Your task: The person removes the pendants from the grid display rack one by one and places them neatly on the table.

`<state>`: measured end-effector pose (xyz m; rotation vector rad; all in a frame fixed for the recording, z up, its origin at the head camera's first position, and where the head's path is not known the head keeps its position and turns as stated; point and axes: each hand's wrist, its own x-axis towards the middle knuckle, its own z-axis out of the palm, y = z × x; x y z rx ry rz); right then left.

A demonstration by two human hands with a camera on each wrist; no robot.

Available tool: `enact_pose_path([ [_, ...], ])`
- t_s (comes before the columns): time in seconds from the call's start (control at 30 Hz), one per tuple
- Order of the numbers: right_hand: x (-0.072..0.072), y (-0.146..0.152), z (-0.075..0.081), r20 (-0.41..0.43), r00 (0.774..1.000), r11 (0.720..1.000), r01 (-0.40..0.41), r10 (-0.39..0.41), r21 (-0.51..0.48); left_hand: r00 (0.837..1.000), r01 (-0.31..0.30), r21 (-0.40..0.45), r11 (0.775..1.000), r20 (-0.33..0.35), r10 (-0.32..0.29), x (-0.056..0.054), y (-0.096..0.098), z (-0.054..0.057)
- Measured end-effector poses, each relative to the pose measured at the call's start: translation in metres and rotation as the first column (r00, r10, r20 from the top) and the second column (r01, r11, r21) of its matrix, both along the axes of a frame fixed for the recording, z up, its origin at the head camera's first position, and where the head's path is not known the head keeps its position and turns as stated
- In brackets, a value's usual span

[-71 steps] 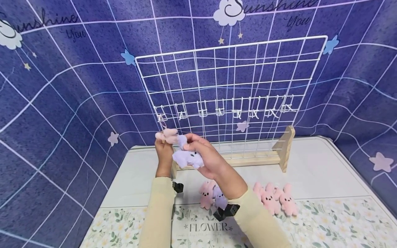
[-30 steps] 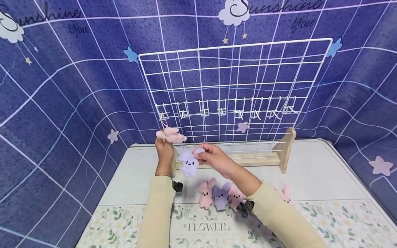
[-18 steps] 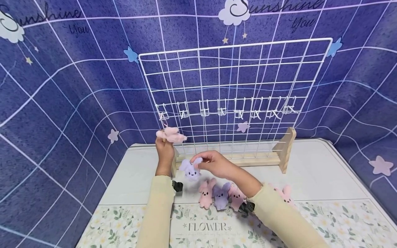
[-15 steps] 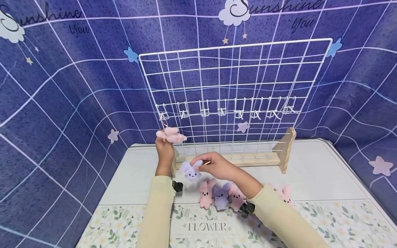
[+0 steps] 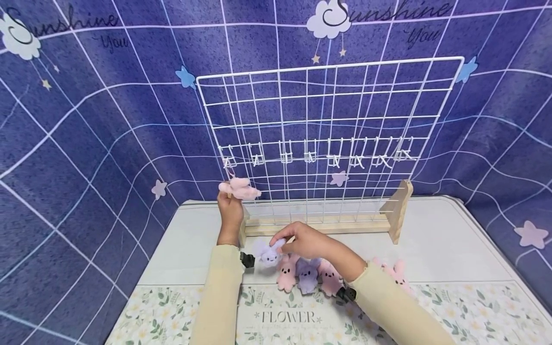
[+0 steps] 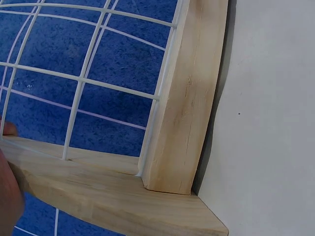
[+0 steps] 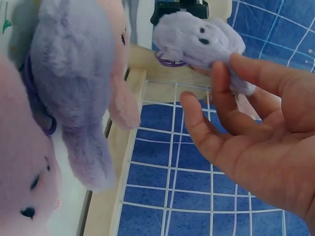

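Observation:
My right hand (image 5: 304, 241) pinches a lilac plush bunny (image 5: 269, 256) by one ear between thumb and fingers, low over the table. In the right wrist view, a thin purple loop hangs from that lilac bunny (image 7: 202, 42). My left hand (image 5: 230, 211) grips the wooden end piece (image 6: 98, 191) of the grid stand at its left side. Its fingers are partly hidden behind a pink plush (image 5: 240, 188), which hangs by a chain from the leftmost hook (image 5: 228, 162). In the left wrist view, only bits of the hand (image 6: 7, 196) show around the wood.
A white wire grid (image 5: 332, 103) with a row of hooks stands in a wooden base (image 5: 319, 227). In front sit a pink bunny (image 5: 286, 275), a purple bunny (image 5: 307, 277) and another pink bunny (image 5: 330, 278). More pink plushes (image 5: 398, 274) lie beyond my right sleeve.
My right hand has drawn the lilac bunny away from the hanging pink plush, then lowered it toward the left end of the bunny row. My left hand has stayed at the stand.

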<state>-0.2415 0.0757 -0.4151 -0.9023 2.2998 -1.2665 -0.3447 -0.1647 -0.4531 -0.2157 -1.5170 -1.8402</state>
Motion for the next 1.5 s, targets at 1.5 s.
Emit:
enact_pose_path([
  [1.5,-0.005,-0.015,-0.031,0.026,0.993,0.981,-0.114,0.111,0.158,1.000,-0.005,-0.038,0.999,-0.017,0.005,0.008,0.000,0.004],
])
